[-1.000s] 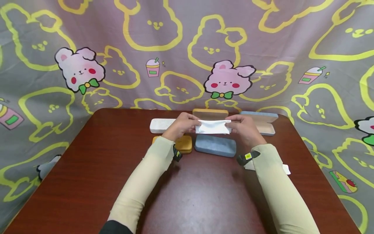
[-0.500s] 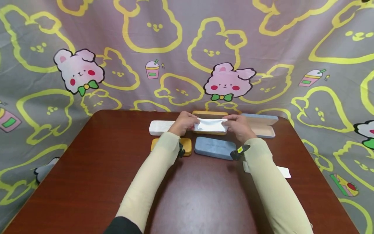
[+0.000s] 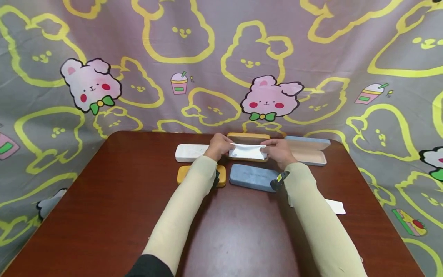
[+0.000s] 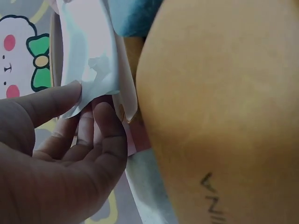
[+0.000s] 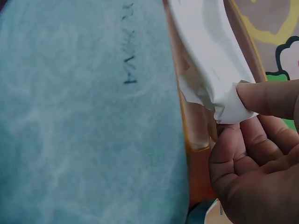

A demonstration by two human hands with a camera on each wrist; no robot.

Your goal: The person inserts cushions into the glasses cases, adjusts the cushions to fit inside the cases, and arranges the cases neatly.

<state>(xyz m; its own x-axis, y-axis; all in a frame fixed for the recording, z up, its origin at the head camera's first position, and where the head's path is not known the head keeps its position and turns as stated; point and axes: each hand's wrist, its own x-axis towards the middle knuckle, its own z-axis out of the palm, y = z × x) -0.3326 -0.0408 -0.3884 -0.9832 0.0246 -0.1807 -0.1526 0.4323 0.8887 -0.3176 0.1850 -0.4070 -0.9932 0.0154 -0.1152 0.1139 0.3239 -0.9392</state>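
Note:
A folded white cloth is stretched between both hands over an open yellow glasses case, whose raised lid stands behind it. My left hand pinches the cloth's left end. In the left wrist view, the thumb of the left hand lies on top of the cloth, with curled fingers below. At the other end, my right hand pinches the cloth between thumb and fingers. In the right wrist view, the cloth hangs along the case's tray; whether it touches the bottom I cannot tell.
Nearer me lie a closed blue glasses case and a closed yellow case, partly behind the left sleeve. A white case stands left, an open blue case right. Another white cloth lies partly under the right forearm.
Both hands have moved a little forward and left with the cloth, bringing it over the open yellow case. More of that case's front edge shows now. The cloth stays pinched at both ends.

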